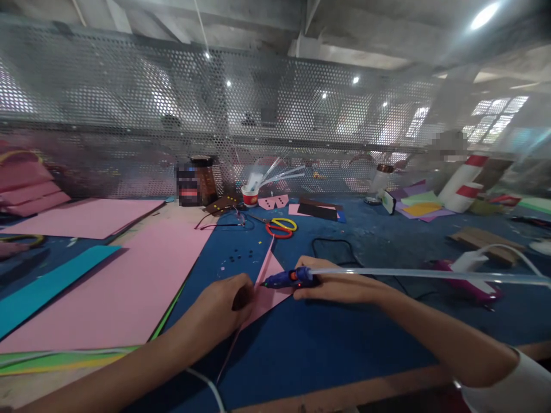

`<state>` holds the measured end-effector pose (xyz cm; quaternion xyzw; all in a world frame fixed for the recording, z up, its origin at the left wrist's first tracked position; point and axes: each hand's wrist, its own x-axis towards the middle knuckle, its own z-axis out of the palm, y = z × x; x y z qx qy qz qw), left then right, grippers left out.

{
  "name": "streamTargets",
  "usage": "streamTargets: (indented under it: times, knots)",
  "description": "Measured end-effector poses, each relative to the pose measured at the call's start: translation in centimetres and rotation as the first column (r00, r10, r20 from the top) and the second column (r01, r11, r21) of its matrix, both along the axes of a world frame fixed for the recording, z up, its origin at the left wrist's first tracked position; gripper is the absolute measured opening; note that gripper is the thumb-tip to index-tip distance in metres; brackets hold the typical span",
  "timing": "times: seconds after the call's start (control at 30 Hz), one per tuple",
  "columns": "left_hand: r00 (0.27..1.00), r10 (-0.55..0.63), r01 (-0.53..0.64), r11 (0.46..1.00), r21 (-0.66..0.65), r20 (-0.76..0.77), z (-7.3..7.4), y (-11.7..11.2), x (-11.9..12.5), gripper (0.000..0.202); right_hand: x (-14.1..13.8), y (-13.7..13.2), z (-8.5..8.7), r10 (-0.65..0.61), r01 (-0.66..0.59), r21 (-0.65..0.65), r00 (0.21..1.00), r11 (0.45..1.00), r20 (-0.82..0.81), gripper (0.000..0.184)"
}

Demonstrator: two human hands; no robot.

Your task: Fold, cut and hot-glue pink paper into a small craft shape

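My right hand (321,281) is closed around a blue hot glue gun (284,279), with a long clear glue stick (400,273) running out of its back to the right. The nozzle points left and meets a folded pink paper piece (271,298) on the blue table. At the paper's left edge is my left hand (235,298), its fingers curled and pinching the folded strip there. Part of the paper is hidden behind both hands. Scissors (282,228) with red and yellow handles lie just beyond the paper.
Large pink sheets (124,281) and a teal strip (64,281) cover the left. Eyeglasses (221,221), a cup of glue sticks (250,196) and dark card (318,211) sit toward the mesh partition (267,115). A magenta glue gun (469,281) lies right, near a co-worker's paper rolls (460,183).
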<state>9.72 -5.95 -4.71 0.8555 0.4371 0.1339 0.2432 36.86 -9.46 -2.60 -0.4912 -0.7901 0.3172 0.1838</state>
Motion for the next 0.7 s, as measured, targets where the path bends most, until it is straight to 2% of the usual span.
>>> streamTargets:
  times: [0.47,0.7]
  knots:
    - [1.000,0.002,-0.001,0.999,-0.033,0.014,0.60,-0.14,0.01,0.003,-0.50,0.01,-0.27,-0.003,0.003,0.017,0.999,1.000,0.037,0.028]
    - [0.999,-0.008,0.008,1.000,-0.012,0.035,0.19,-0.05,-0.22,0.005,-0.39,0.00,-0.07,0.015,-0.016,0.011,0.998,1.000,0.060,0.030]
